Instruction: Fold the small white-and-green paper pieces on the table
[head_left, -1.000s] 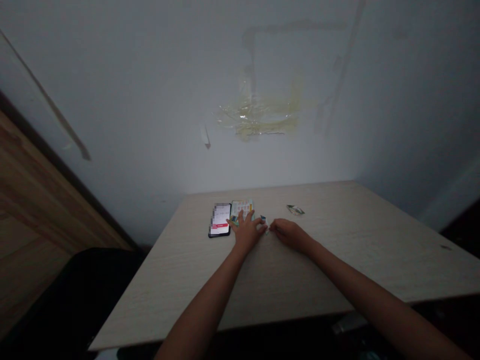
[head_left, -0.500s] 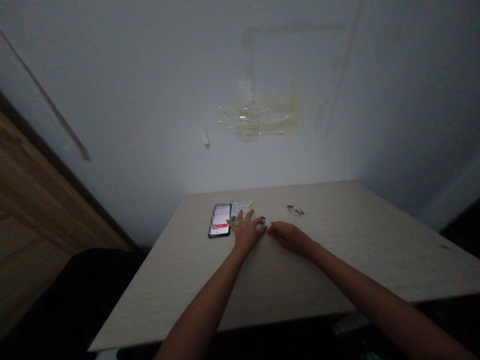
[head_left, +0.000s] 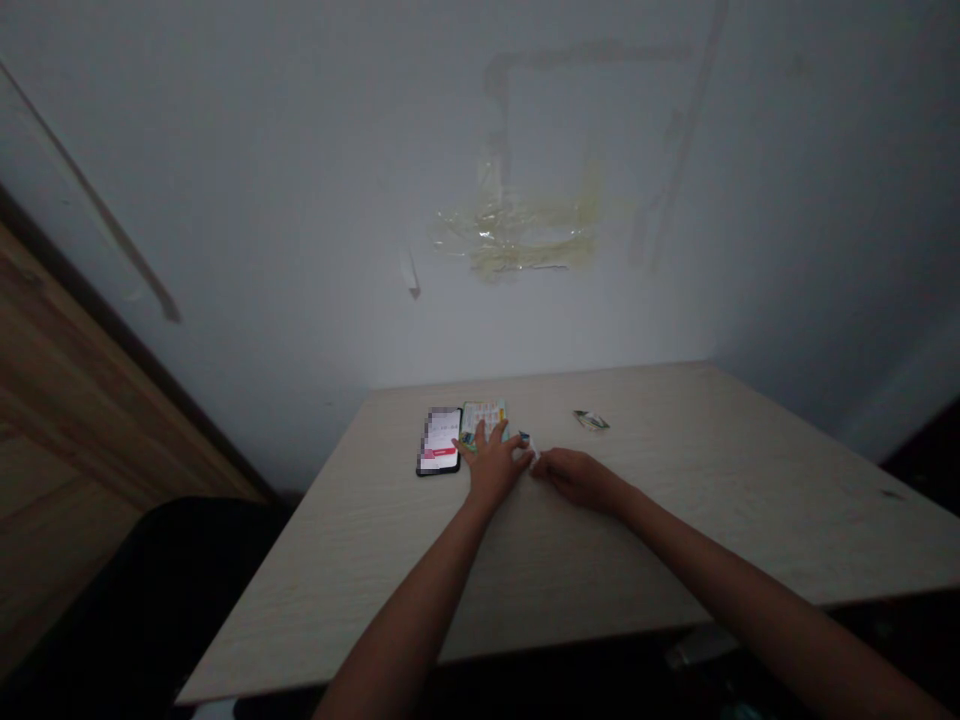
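Observation:
My left hand (head_left: pixel 493 466) lies spread over the near edge of a printed card or booklet (head_left: pixel 487 410) with small print and yellow-green edges. Its thumb side reaches a small white piece with a blue end (head_left: pixel 526 440), which looks like paper. From the right, my right hand (head_left: pixel 568 474) pinches the near end of that piece, its fingers curled together. Just left of the booklet rests a phone (head_left: pixel 441 440) with its lit screen up. A small folded scrap (head_left: pixel 591 420) with green and white print sits behind my right hand.
The pale wooden table (head_left: pixel 660 580) stands against a white wall (head_left: pixel 300 200) bearing yellowed clear tape (head_left: pixel 517 235). At the left are a wooden panel (head_left: pixel 67 440) and a dark shape (head_left: pixel 195 570). A small dark mark (head_left: pixel 891 494) shows near the table's right edge.
My right hand has shifted slightly left and nearer me, closer to my left thumb. More of the small white piece shows between the hands. My left hand stays in place.

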